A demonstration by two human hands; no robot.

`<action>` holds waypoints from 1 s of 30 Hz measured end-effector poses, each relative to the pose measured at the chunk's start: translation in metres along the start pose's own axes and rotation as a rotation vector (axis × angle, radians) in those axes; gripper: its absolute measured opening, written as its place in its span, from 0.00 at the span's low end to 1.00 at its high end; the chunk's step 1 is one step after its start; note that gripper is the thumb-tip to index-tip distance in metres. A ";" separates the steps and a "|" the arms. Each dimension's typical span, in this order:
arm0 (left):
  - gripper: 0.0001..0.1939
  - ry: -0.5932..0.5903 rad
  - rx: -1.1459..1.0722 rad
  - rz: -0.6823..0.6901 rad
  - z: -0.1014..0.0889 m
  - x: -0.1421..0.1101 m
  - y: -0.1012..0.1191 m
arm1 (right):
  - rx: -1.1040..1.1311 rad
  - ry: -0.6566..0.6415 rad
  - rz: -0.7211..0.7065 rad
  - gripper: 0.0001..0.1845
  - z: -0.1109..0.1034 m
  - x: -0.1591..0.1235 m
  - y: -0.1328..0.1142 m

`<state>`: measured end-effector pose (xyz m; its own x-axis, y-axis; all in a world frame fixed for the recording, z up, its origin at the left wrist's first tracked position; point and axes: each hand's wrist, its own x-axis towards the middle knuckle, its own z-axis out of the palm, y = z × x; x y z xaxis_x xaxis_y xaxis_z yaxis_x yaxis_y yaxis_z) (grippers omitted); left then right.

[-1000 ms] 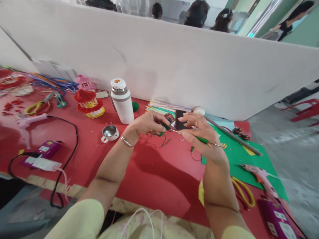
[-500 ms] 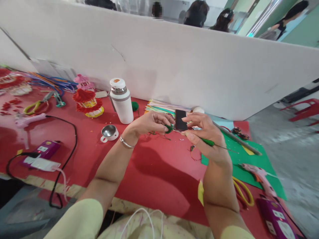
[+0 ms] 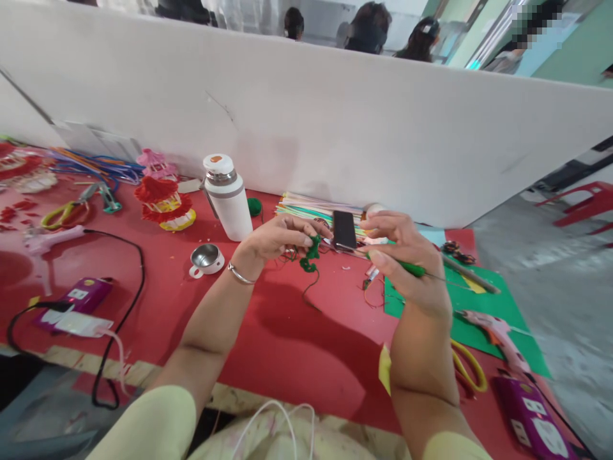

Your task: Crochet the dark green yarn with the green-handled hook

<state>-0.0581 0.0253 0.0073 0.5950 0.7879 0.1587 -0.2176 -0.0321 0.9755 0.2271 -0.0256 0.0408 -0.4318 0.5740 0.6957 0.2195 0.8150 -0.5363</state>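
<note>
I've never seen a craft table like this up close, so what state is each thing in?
Green yarn piece: pinched in left hand, loose end trailing.
Green-handled hook: held in right hand, apart from yarn piece.
Flask: upright, lid on.
Cup: upright, uncovered.
Phone: screen dark.
Left power strip: red light on.
Right glue gun: lying down.

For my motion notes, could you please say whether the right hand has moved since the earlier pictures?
Yes, the right hand moved right, away from the smartphone.
</note>
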 end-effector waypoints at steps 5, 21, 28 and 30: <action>0.07 0.024 -0.059 -0.001 0.000 -0.001 -0.001 | 0.035 -0.027 -0.002 0.14 0.020 0.006 0.001; 0.06 0.282 0.044 0.004 0.024 0.002 -0.003 | -0.485 0.056 -0.075 0.11 0.052 0.007 0.014; 0.06 0.304 0.093 0.022 0.033 0.003 -0.004 | -0.510 0.055 -0.110 0.08 0.053 0.006 0.017; 0.06 0.295 0.096 0.019 0.033 0.003 -0.003 | -0.494 0.064 -0.104 0.08 0.052 0.005 0.019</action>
<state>-0.0298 0.0071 0.0096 0.3383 0.9306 0.1396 -0.1443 -0.0953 0.9849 0.1836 -0.0112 0.0098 -0.4222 0.4789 0.7697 0.5726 0.7991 -0.1831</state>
